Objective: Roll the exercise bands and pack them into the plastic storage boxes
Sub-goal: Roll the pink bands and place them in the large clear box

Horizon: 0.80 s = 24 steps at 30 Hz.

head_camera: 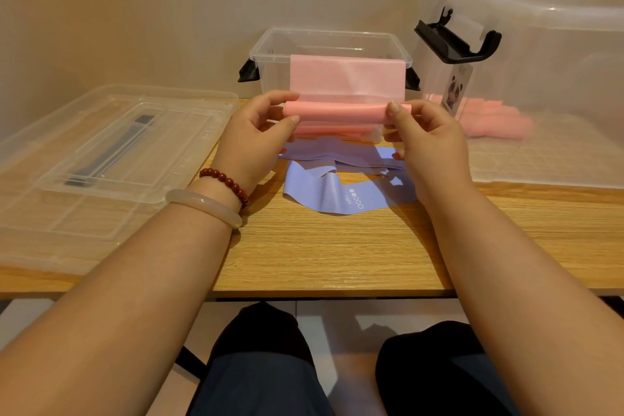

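A pink exercise band (344,78) hangs over the front rim of a small clear storage box (273,44) with black latches. Its lower end is rolled into a tube held above the table. My left hand (256,135) pinches the roll's left end and my right hand (425,135) pinches its right end. A purple band (341,186) printed "Light" lies loose and crumpled on the wooden table beneath my hands.
A clear lid (101,159) lies flat at the left. A large clear box (547,84) lies on its side at the right, with a black latch (456,40) and pink rolls (496,118) seen through its wall. The table's front edge (320,290) is near my knees.
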Motion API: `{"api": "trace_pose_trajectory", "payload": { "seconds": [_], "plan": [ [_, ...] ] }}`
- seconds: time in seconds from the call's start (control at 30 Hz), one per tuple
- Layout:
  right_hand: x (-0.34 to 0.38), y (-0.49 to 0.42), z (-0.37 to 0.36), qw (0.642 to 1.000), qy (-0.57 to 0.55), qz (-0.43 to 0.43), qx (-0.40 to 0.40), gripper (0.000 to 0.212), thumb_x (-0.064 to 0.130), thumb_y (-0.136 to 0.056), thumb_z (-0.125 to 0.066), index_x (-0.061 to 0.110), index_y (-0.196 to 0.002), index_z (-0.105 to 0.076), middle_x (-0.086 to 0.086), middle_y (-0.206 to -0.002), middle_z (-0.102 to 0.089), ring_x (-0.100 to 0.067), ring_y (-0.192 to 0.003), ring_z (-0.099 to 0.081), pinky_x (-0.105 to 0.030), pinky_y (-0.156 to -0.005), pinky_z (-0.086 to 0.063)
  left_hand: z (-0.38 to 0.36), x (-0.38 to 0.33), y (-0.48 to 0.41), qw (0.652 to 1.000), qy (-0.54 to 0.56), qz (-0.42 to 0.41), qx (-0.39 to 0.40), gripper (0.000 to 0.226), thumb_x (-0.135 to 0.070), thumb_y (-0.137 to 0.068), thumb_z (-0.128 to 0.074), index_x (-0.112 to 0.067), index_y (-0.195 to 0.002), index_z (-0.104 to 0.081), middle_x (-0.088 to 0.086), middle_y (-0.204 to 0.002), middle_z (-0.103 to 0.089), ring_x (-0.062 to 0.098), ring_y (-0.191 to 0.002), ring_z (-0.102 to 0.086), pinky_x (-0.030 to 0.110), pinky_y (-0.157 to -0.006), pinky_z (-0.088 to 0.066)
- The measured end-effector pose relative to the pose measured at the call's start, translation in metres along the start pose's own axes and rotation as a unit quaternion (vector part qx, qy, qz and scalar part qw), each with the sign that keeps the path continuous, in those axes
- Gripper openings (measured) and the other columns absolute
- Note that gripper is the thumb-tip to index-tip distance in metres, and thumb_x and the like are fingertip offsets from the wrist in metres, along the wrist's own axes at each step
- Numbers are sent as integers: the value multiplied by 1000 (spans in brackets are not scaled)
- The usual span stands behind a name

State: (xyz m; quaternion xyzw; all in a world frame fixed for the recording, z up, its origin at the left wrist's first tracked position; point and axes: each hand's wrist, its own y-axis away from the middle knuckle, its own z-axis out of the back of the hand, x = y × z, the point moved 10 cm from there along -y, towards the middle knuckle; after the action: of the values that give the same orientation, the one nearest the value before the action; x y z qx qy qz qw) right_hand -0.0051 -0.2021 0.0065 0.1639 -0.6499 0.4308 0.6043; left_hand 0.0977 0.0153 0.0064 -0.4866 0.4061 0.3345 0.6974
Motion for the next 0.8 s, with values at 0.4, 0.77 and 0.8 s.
{"api": "trace_pose_trajectory", "payload": {
  "seconds": [0.4, 0.77, 0.8],
  "plan": [
    [4, 0, -2, 999, -39, 4, 6, 12, 20, -97, -55, 28, -91, -62, -3, -81, -63, -9, -64, -57, -18, -56, -45, 2, 0, 1, 1000, -20, 7, -17, 14, -22, -96, -58, -24, -108, -64, -7, -93, -65, -5, -69, -61, 16, -63, -52],
    [1, -1, 1, 1000, -10, 7, -6, 11, 29, -97, -58, 30, -85, -59, 2, -81, -68, -6, -68, -65, -29, -64, -52, 0, -3, 1, 1000, 1, -5, -2, 21, -12, -93, -60, -25, -110, -62, -4, -89, -67, 1, -69, -61, 17, -64, -50],
    [1, 0, 1, 1000, -13, 7, -5, 10, 29, -96, -59, 32, -87, -59, 2, -84, -68, -6, -71, -66, -30, -62, -52, 0, -3, 1, 1000, 3, -3, -6, 19, -13, -94, -59, -24, -109, -62, -4, -89, -67, 0, -69, -61, 17, -63, -50]
  ]
}}
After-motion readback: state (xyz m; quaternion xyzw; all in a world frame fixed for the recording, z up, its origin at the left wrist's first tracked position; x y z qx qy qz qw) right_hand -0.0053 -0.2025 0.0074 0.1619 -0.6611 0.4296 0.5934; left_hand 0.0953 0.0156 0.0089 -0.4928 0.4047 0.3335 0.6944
